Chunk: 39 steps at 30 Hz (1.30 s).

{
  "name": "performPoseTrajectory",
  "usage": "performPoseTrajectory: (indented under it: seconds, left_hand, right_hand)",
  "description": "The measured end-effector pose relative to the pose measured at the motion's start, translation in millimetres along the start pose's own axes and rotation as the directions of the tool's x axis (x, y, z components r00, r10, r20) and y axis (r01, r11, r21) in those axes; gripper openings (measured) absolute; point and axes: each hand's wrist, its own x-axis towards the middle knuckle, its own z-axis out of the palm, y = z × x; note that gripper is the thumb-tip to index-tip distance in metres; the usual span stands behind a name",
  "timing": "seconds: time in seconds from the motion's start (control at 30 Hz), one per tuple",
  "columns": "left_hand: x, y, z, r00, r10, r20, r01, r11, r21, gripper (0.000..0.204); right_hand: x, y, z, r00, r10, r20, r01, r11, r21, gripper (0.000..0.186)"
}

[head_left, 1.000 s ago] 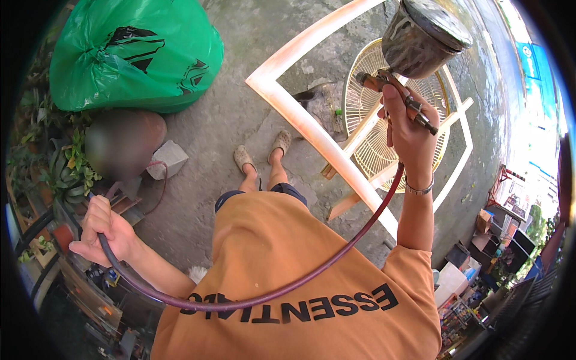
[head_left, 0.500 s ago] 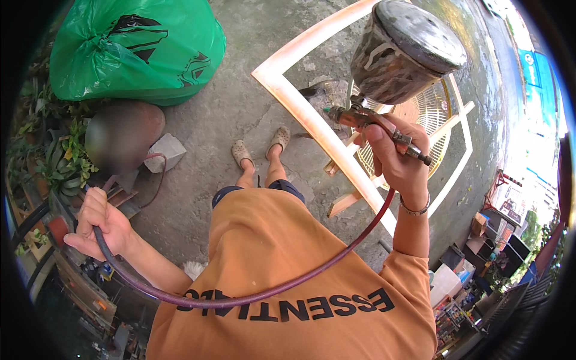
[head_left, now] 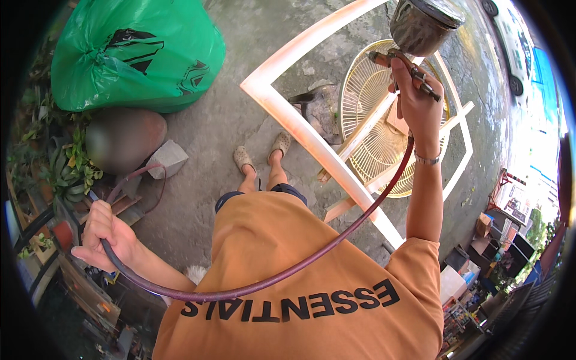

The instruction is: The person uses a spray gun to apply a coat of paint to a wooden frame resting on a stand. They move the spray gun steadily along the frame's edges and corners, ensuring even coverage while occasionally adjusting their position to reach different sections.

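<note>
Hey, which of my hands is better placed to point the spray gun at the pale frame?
Probably your right hand: it grips the spray gun on the side where the pale frame lies. Your left hand, off to the other side, holds the hose.

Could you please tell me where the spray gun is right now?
The spray gun is at the upper right of the head view, held in the right hand, just below the dark metal cup in the picture.
</note>
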Motion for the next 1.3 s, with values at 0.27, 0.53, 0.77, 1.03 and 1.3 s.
performPoseTrajectory:
  seconds: [0.27, 0.53, 0.77, 1.03, 1.3]
  left_hand:
    - [7.0, 6.5, 26.9, 1.000, 0.012, 0.025, -0.015, 0.995, 0.094, 0.066]
    - [11.2, 5.0, 47.9, 0.997, 0.036, 0.074, -0.047, 0.988, 0.147, 0.069]
    - [6.7, 14.2, 65.0, 0.998, 0.010, 0.057, -0.022, 0.978, 0.206, 0.070]
    - [9.4, 11.3, 65.7, 0.998, 0.021, 0.051, -0.032, 0.973, 0.229, 0.069]
    - [21.0, 7.7, 58.0, 0.999, 0.026, 0.036, -0.031, 0.990, 0.140, 0.065]
  right_hand:
    - [67.5, 56.3, -18.3, 0.988, -0.105, -0.114, 0.105, 0.994, -0.009, 0.025]
    - [125.2, 91.1, -38.4, 0.976, -0.077, -0.202, 0.077, 0.997, -0.008, 0.028]
    - [170.0, 106.2, -42.1, 0.939, -0.128, -0.319, 0.122, 0.992, -0.038, 0.033]
    - [178.4, 86.3, -55.8, 0.932, 0.010, -0.362, 0.010, 0.998, 0.054, 0.029]
    - [111.2, 65.3, -61.0, 0.999, -0.031, -0.022, 0.033, 0.993, 0.116, 0.029]
